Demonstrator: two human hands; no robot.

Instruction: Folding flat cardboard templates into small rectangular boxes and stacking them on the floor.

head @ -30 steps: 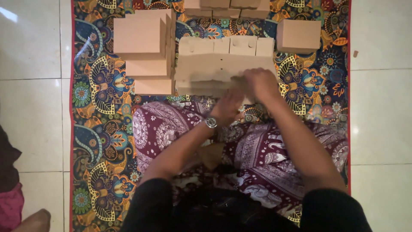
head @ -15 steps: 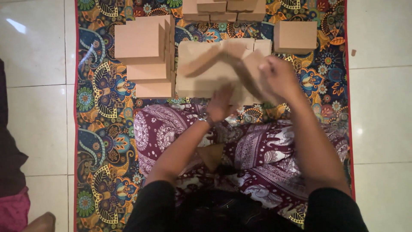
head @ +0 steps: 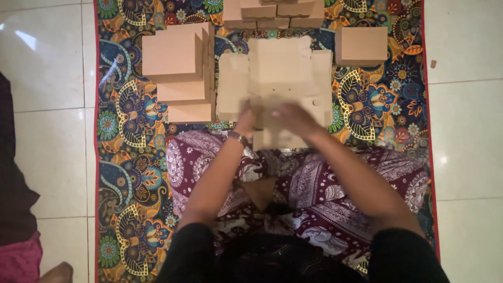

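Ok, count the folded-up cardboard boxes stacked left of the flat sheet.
3, stepped in one pile on the mat: the top box, the middle box jutting out below it, and the bottom box nearest the person. Others may hide beneath.

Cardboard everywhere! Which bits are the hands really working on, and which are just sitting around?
In the hands:
- flat cardboard sheet, unfolded
- left hand and right hand on its near edge

Just lying about:
- stack of made boxes to the left
- single box to the right
- more boxes at the far end
- patterned mat
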